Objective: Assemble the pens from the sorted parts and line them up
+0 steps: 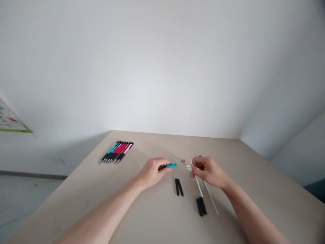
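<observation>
My left hand (154,171) is closed around a blue and black pen barrel (171,165), whose blue end points to the right. To its right, my right hand (207,170) has thumb and forefinger pinched together over the small pen parts; what they grip, if anything, is hidden. A thin white tube (199,187) runs out from beneath those fingers. Beside it lies a long thin pen refill (211,200), partly covered by the hand. Small white pieces (188,167) and small grey tips (183,161) lie just left of the right fingertips.
Two slim black tubes (179,187) lie between my forearms, and two thicker black grips (201,206) nearer me on the right. A row of blue, pink and white pens (117,151) lies at the table's (152,217) far left. A wall (167,67) stands behind the table.
</observation>
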A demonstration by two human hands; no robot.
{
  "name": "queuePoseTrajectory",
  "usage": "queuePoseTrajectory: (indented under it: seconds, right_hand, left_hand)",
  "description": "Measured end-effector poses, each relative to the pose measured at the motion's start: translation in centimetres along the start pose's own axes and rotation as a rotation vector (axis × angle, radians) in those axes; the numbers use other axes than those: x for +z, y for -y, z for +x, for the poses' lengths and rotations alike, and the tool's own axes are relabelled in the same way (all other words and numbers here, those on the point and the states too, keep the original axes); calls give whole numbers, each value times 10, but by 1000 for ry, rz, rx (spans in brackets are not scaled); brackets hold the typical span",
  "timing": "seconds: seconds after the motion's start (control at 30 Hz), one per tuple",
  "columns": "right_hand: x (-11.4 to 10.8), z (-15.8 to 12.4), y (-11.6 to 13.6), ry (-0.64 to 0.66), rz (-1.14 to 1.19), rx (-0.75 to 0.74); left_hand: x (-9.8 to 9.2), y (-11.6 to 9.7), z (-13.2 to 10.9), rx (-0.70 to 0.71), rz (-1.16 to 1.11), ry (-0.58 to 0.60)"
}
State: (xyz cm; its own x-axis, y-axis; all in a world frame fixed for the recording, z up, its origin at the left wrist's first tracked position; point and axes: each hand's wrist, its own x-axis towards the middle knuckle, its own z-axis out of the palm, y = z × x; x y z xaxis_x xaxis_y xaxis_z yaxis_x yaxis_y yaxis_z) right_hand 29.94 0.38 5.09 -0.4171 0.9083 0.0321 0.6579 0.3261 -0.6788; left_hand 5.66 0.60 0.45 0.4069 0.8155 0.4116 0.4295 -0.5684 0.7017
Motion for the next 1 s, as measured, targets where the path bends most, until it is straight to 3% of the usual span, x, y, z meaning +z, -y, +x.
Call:
queuePoseTrajectory:
  seconds: [0.13,0.27,0.37,0.57,0.7,0.8,0.9,1.0]
  right_hand:
    - [17,1,9,-43,209,-102]
    - [23,3,11,-184,210,-140]
    - [22,3,10,-239,154,-156]
    - [26,4,11,-225,448,-159]
    - [31,6,9,-246,530,-89]
    - [29,10,-1,-355,398,-49]
    - [19,15,-15,-499,71,-32]
    - [9,17,-27,-493,-206,-33]
  left_hand:
    - [1,1,-1,-48,-114,-34]
    - [-4,-2,-1,-25,-53,-32]
    - [-8,-7,0,53,-11,-39]
    - [-12,-12,0,249,-94,-68]
    - [-12,-12,-1,299,-62,-46]
    - [-10,-11,-1,256,-9,-36]
    - [-7,-9,-2,195,-2,-62]
    - [-6,-6,-2,173,-7,-71]
